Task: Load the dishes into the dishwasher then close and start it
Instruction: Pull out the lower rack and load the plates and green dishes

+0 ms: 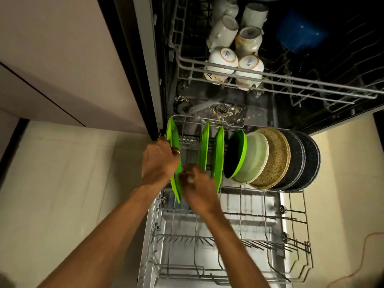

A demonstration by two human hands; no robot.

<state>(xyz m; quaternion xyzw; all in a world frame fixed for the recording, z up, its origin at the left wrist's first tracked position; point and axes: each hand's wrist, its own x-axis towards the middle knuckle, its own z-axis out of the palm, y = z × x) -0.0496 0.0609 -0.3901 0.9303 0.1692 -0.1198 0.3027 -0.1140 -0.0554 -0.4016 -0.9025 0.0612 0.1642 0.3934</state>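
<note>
Left hand [160, 159] grips green plate [173, 138] upright; right hand [197, 188] just beside it, blurred, grip unreadable. Advice: seat the rim between lower rack [259, 216] tines below the hands, parallel to neighbouring plates [204, 146].

lower rack [259, 242] front: wide open, only short tines [182, 239]
back row: plates [274, 161] jammed together, small gap beside leftmost green plate [173, 140]

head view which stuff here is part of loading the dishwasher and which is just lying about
Job: green plate in left hand, right hand, lower rack, racked plates, cups.
Lying about: orange cable on floor, food scraps in the tub.
</note>
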